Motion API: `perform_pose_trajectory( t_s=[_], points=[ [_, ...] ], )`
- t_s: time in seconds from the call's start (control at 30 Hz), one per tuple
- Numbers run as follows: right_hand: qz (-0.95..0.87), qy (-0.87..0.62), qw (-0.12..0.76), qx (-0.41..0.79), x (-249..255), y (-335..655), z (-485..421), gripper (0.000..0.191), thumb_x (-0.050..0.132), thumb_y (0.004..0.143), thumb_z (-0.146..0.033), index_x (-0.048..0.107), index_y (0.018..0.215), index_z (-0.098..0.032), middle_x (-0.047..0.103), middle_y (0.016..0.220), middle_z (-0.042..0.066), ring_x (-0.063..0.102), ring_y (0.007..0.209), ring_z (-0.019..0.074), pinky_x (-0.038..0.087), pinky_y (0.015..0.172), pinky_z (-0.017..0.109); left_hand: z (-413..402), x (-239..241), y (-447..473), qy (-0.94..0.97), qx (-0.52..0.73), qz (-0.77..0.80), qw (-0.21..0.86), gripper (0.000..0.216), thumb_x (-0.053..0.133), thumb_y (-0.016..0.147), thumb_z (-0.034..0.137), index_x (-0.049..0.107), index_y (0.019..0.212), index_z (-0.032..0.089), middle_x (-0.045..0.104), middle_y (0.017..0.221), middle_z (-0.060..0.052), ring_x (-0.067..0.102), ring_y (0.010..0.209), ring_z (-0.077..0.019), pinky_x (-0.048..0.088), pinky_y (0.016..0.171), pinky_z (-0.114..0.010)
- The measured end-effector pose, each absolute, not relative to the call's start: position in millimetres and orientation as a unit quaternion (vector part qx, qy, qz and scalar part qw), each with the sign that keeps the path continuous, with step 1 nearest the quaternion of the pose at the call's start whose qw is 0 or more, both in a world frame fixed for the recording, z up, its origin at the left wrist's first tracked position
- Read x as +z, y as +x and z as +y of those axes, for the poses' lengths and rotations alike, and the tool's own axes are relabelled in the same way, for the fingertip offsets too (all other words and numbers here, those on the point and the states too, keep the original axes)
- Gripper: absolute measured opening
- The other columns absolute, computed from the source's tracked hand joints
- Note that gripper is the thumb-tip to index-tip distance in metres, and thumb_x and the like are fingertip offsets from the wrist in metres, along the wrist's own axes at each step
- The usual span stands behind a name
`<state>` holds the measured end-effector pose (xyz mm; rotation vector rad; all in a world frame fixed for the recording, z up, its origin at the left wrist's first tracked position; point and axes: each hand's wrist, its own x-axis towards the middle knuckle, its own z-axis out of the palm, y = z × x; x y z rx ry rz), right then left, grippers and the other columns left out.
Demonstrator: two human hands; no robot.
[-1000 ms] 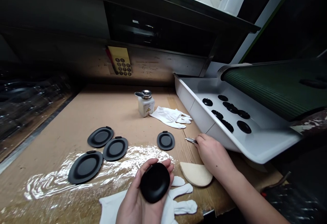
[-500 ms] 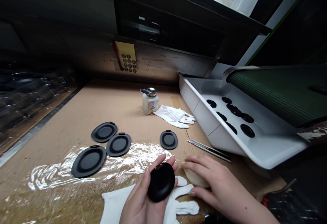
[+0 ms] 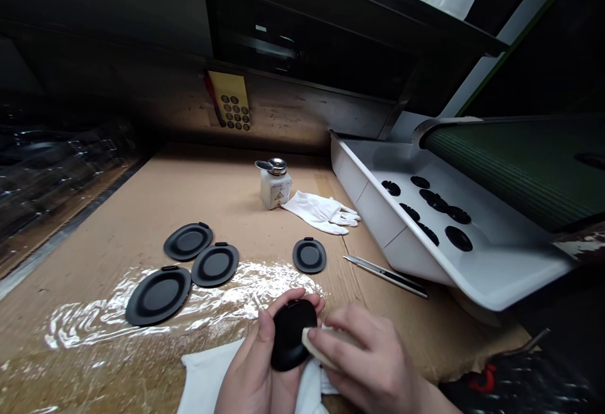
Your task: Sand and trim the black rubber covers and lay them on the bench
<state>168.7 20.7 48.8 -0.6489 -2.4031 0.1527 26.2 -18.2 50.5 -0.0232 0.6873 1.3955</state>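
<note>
My left hand [image 3: 255, 367], palm up, is closed around the edges of a glossy black rounded cover [image 3: 288, 338] with a small tab at its top. My right hand [image 3: 373, 354] grips a pale beige pad [image 3: 317, 346], whose edge meets the right side of the cover. Most of the pad is hidden by my fingers. Under both hands lies a white glove [image 3: 205, 370]. Beyond them sits a single matte black cover [image 3: 309, 256], with its recessed side up. Three similar covers lie to the left, one of them a black cover [image 3: 159, 296] nearest me.
A silver utility knife [image 3: 385, 275] lies beside a white tray [image 3: 397, 241] holding several black round parts [image 3: 458, 238]. Farther back stand a white pump bottle [image 3: 275, 187] and another white glove [image 3: 321, 211]. Clear plastic trays [image 3: 61, 168] are stacked at left.
My right hand has picked up the beige pad from the table and moved left, bringing it against the black cover. My left hand keeps holding the cover.
</note>
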Motion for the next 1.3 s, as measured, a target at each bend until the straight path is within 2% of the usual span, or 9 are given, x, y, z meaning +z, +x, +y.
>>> perform_pose_trajectory(
  t_s=[0.17,0.37,0.53,0.63,0.77,0.93,1.03,1.17,1.3],
  points=[
    [-0.900,-0.280,0.329,0.060,53.2,169.1,47.1,0.023,0.053,0.081,-0.020,0.064,0.101,-0.021,0.059,0.082,0.005,0.053,0.071,0.0147,0.046,0.061,0.027,-15.2,50.5,27.2,-0.014,0.631,0.330,0.702,0.034,0.048,0.083,0.040,0.067,0.093,0.014,0.069,0.101,-0.013,0.060,0.101,-0.0254,0.039,0.094,-0.038],
    [-0.837,-0.390,0.382,0.040,51.0,189.5,59.9,0.024,0.051,0.082,-0.017,0.062,0.103,-0.018,0.059,0.089,0.007,0.056,0.081,0.0161,0.049,0.073,0.029,-15.9,58.2,27.4,-0.027,0.623,0.367,0.690,0.032,0.049,0.084,0.032,0.061,0.103,0.010,0.068,0.106,-0.018,0.057,0.105,-0.0307,0.041,0.094,-0.043],
    [-0.881,-0.412,0.232,-0.003,39.2,210.0,44.0,0.030,0.055,0.082,-0.032,0.060,0.109,-0.020,0.058,0.098,0.008,0.056,0.087,0.0205,0.050,0.073,0.033,-16.5,57.7,27.2,-0.032,0.623,0.350,0.698,0.032,0.046,0.084,0.036,0.064,0.097,0.013,0.069,0.102,-0.016,0.057,0.106,-0.0293,0.040,0.095,-0.042],
    [-0.896,-0.394,0.203,0.019,38.4,214.4,41.8,0.035,0.051,0.084,-0.040,0.057,0.111,-0.019,0.057,0.104,0.009,0.054,0.093,0.0218,0.050,0.077,0.034,-16.2,53.7,26.1,-0.032,0.624,0.329,0.708,0.035,0.045,0.084,0.041,0.066,0.089,0.015,0.070,0.098,-0.016,0.058,0.105,-0.0293,0.039,0.094,-0.043],
    [-0.855,-0.477,0.178,-0.100,36.1,214.9,63.5,0.028,0.040,0.088,-0.020,0.055,0.111,-0.013,0.057,0.108,0.013,0.052,0.101,0.0232,0.047,0.084,0.036,-16.8,53.0,24.5,-0.042,0.629,0.323,0.706,0.033,0.046,0.082,0.044,0.066,0.086,0.018,0.069,0.100,-0.016,0.062,0.096,-0.0265,0.040,0.091,-0.046],
    [-0.828,-0.524,0.144,-0.140,31.1,212.2,84.9,0.018,0.043,0.084,-0.010,0.060,0.078,-0.014,0.062,0.083,0.010,0.058,0.073,0.0211,0.047,0.061,0.030,-19.7,54.9,23.2,-0.073,0.638,0.301,0.705,0.029,0.049,0.083,0.037,0.060,0.108,0.027,0.064,0.116,-0.011,0.061,0.097,-0.0237,0.042,0.088,-0.042],
    [-0.818,-0.531,0.164,-0.150,37.2,209.4,77.5,0.015,0.044,0.087,-0.017,0.059,0.084,-0.015,0.060,0.072,0.005,0.056,0.065,0.0180,0.041,0.053,0.027,-20.5,55.5,22.8,-0.058,0.642,0.297,0.705,0.030,0.051,0.082,0.028,0.059,0.111,0.025,0.064,0.116,-0.011,0.060,0.101,-0.0261,0.041,0.091,-0.043],
    [-0.836,-0.469,0.250,-0.138,57.3,198.8,52.0,0.023,0.041,0.089,-0.019,0.055,0.107,-0.015,0.062,0.088,0.008,0.057,0.078,0.0188,0.044,0.068,0.029,-19.2,56.5,22.5,-0.038,0.646,0.291,0.704,0.025,0.047,0.083,0.023,0.065,0.099,0.016,0.068,0.104,-0.017,0.058,0.104,-0.0309,0.035,0.097,-0.047],
    [-0.868,-0.387,0.309,-0.038,68.6,175.1,23.2,0.029,0.046,0.086,-0.016,0.054,0.114,-0.016,0.061,0.096,0.009,0.059,0.082,0.0178,0.049,0.072,0.027,-18.3,51.5,21.4,-0.055,0.656,0.250,0.710,0.027,0.039,0.088,0.026,0.065,0.089,0.021,0.070,0.098,-0.012,0.061,0.101,-0.0266,0.037,0.095,-0.047]
  ],
)
